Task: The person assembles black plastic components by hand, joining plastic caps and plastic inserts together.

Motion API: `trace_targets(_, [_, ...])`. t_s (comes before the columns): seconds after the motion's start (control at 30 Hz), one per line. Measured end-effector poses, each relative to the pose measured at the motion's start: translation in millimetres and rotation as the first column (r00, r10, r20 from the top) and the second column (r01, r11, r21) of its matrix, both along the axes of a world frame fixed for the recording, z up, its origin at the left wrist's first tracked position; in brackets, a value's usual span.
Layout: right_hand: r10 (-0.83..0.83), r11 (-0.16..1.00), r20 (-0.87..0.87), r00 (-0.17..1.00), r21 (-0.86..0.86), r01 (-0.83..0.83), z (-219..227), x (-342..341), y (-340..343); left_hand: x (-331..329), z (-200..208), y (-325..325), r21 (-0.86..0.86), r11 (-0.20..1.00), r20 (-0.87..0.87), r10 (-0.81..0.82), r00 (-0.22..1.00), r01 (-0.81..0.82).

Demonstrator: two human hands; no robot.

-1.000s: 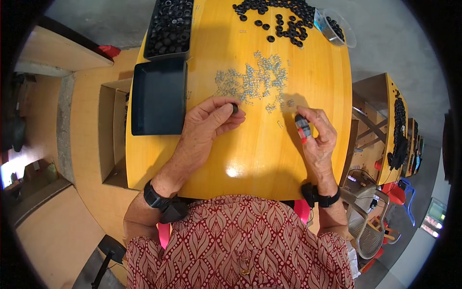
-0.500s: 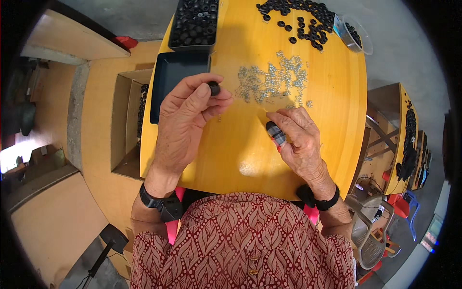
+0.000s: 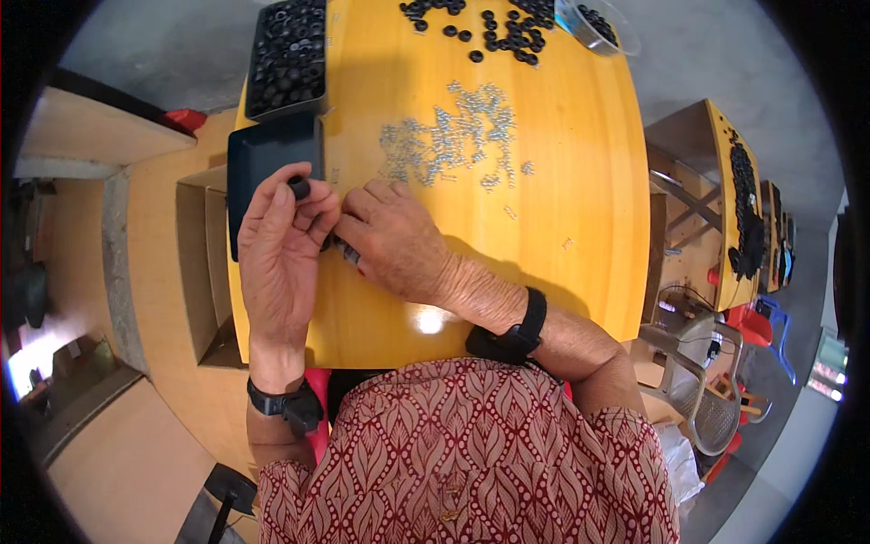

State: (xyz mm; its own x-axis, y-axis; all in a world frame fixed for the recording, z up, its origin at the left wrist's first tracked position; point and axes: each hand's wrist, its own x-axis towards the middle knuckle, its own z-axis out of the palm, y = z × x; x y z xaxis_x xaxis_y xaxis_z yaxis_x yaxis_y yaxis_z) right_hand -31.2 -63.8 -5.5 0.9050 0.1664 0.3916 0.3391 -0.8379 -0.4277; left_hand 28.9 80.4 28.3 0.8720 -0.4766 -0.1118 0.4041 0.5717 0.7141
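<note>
Between the thumb and fingertips of my left hand (image 3: 276,258) is a small round black cap (image 3: 298,188), held above the near edge of the empty-looking dark tray (image 3: 272,150). My right hand (image 3: 399,240) is close against my left fingers, palm down, with its fingers curled together. Whatever those fingers may hold is hidden. Dark and grey tape wraps the right thumb, only partly visible. Past the right hand, many small silver metal pieces (image 3: 449,136) are scattered over the yellow table (image 3: 553,236).
Behind the dark tray stands a bin of black caps (image 3: 290,59). Black rings (image 3: 517,36) lie at the far side beside a clear bowl (image 3: 603,27). An open cardboard box (image 3: 201,272) is left of the table; chairs (image 3: 711,390) and another table stand at right.
My right hand has moved left across the table to meet my left hand, which still holds the cap. The whole view has shifted, so the table appears farther left.
</note>
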Motion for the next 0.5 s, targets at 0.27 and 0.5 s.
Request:
trace_targets(0.27, [0.012, 1.0, -0.093, 0.996, 0.023, -0.01, 11.0, -30.8, -14.7, -15.2, 0.7, -8.4, 0.162, 0.983, 0.049, -0.091, 0.995, 0.082])
trace_targets(0.5, [0.142, 0.989, -0.024, 0.99, 0.045, -0.141, 5.3, -27.9, -19.2, -18.3, 0.9, -9.9, 0.183, 0.978, 0.042, -0.107, 0.993, 0.097])
